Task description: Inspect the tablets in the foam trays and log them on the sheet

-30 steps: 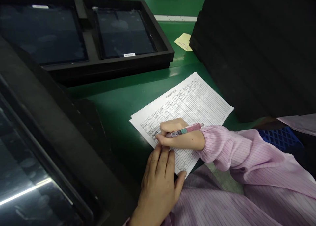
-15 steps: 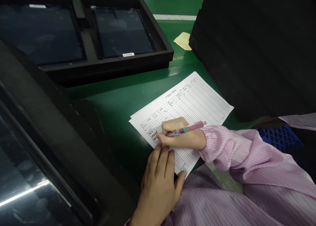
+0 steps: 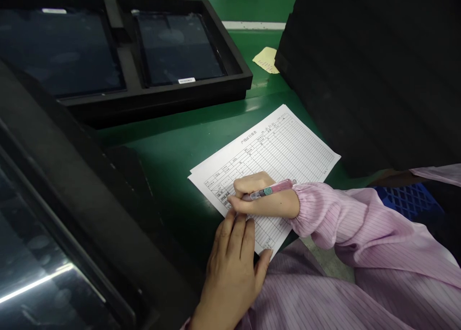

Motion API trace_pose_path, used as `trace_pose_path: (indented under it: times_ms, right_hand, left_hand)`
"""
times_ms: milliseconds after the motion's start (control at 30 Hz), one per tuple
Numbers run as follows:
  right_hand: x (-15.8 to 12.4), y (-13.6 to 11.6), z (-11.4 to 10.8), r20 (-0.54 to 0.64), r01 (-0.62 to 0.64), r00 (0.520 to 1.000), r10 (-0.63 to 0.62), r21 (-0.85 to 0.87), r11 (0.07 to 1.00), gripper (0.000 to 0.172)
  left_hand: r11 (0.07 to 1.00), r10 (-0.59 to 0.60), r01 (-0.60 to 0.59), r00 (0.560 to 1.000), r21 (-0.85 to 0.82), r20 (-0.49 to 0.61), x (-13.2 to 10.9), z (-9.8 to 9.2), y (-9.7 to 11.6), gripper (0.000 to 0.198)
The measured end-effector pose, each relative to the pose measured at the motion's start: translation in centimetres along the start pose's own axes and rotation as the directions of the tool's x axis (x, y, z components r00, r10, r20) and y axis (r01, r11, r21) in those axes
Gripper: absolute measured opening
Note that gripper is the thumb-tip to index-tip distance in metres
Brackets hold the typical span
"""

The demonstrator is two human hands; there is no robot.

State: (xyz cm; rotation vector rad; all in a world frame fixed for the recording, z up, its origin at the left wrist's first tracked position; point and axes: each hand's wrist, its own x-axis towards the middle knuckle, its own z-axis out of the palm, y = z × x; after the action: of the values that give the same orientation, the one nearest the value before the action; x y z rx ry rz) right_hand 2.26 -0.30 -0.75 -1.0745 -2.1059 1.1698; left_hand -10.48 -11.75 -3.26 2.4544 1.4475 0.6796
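Observation:
A pink pen (image 3: pixel 272 189) with a pale barrel is gripped in my right hand (image 3: pixel 261 195), which rests on a printed form (image 3: pixel 284 147). The pen's tip is hidden behind my fingers, over the left columns of the form. The form is a sheet of white paper with a ruled table, a printed heading and some handwriting at its left side; another sheet shows beneath its edge. My left hand (image 3: pixel 232 262) lies flat over the near edge of the paper, fingers stretched out and holding nothing.
Two dark screen panels (image 3: pixel 183 46) sit in a black foam tray (image 3: pixel 236 82) at the back left. Another glossy panel (image 3: pixel 43 253) in a black frame is at the near left. Black stacked foam (image 3: pixel 367 75) rises at right, beside a yellow note (image 3: pixel 266 60). A blue crate (image 3: pixel 410 200) stands below.
My right hand and the pen have shifted very slightly left. My left hand and the form stay in place.

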Motion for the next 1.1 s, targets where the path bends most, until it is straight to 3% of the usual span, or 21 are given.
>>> trace_pose_path:
  times_ms: [167, 367, 800, 1100]
  right_hand:
    - [-0.02, -0.03, 0.06, -0.036, -0.018, 0.999, 0.019, 0.029, 0.999, 0.034]
    - [-0.04, -0.16, -0.06, 0.002, -0.023, 1.0, 0.023, -0.001, 1.0, 0.034]
    - [-0.03, 0.18, 0.05, -0.052, 0.062, 0.997, -0.061, 0.018, 0.998, 0.033]
    - [0.06, 0.03, -0.06, -0.021, 0.032, 0.999, -0.032, 0.017, 0.999, 0.034]
  left_hand:
    - [1.0, 0.008, -0.008, 1.0, 0.0, 0.007, -0.04, 0.09, 0.0, 0.042]
    - [1.0, 0.006, -0.006, 1.0, -0.013, 0.008, 0.02, 0.1, 0.01, 0.042]
    - [1.0, 0.002, -0.002, 1.0, -0.012, 0.022, 0.02, 0.09, -0.01, 0.044]
    - [1.0, 0.008, -0.008, 1.0, -0.007, 0.012, -0.1, 0.09, -0.01, 0.043]
